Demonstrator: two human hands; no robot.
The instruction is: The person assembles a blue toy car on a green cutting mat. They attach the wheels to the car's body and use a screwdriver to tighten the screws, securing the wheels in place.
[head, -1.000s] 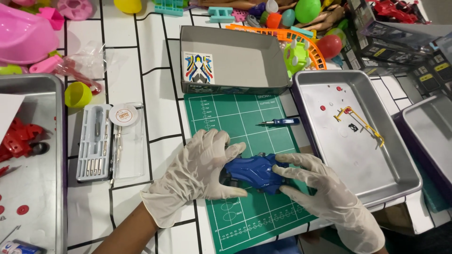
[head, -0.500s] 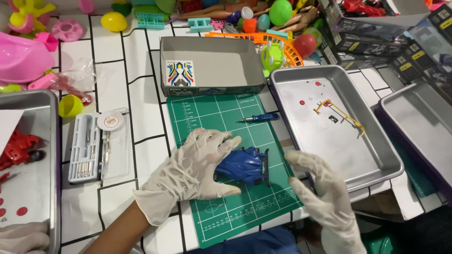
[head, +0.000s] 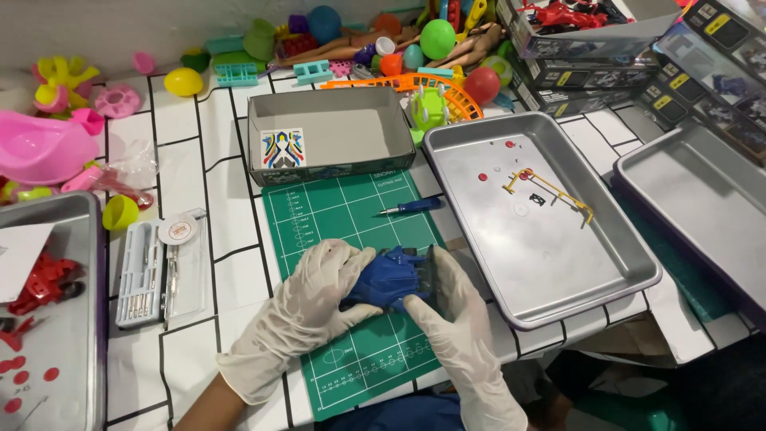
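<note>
Both my hands wear white gloves and grip a blue toy model (head: 392, 278) just above the green cutting mat (head: 335, 215). My left hand (head: 307, 307) wraps its left side from above. My right hand (head: 448, 315) clasps its right end, where a dark part shows. A small blue screwdriver (head: 411, 207) lies on the mat beyond the toy, apart from both hands.
A grey cardboard box (head: 327, 136) stands behind the mat. A metal tray (head: 558, 263) with small yellow and red parts sits right; another tray (head: 702, 207) farther right. A left tray (head: 76, 319) holds red parts, beside a tool set (head: 152, 271). Colourful toys crowd the back.
My right hand has come back onto the toy's right end and both hands now grip it together. The view has shifted slightly, so things sit lower in the frame.
</note>
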